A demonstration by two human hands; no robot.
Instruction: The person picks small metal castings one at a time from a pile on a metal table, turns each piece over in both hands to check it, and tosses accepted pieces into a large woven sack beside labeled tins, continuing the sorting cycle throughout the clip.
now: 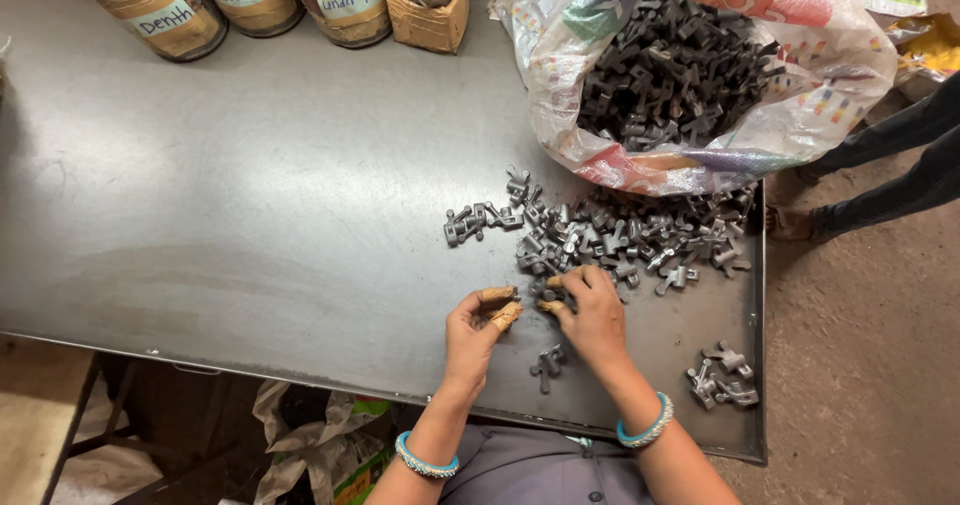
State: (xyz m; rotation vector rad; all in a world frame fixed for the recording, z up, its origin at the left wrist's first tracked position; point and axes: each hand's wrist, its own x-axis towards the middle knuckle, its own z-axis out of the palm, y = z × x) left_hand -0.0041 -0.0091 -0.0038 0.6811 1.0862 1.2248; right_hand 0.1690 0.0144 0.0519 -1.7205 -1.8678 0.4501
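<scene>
Best to pick just one small metal part (548, 287) from the pile (610, 240) edge with pinching right hand (590, 315), keeping left hand (478, 327) fingers loosely curled, empty, close by.
</scene>
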